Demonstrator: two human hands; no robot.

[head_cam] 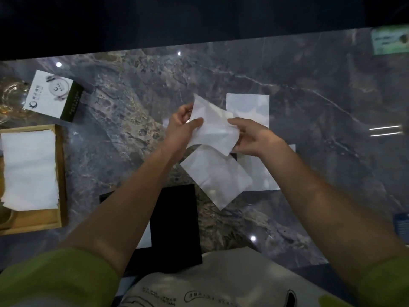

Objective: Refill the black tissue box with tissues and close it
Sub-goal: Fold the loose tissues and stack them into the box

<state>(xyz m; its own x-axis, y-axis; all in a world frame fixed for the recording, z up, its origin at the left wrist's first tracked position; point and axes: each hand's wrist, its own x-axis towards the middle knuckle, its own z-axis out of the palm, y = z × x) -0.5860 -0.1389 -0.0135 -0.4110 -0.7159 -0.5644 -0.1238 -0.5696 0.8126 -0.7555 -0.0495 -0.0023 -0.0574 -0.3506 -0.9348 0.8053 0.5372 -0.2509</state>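
Above the middle of the marble table point(309, 103), the left hand point(181, 127) and the right hand point(252, 138) hold one white tissue point(212, 127) between them, each pinching an edge with thumb against curled fingers. Beneath it several loose tissues point(214, 178) lie flat on the stone, while the black tissue box point(177, 218) sits at the near edge, partly hidden by the left forearm. At the left edge a wooden tray point(60, 173) carries a stack of tissues point(28, 169).
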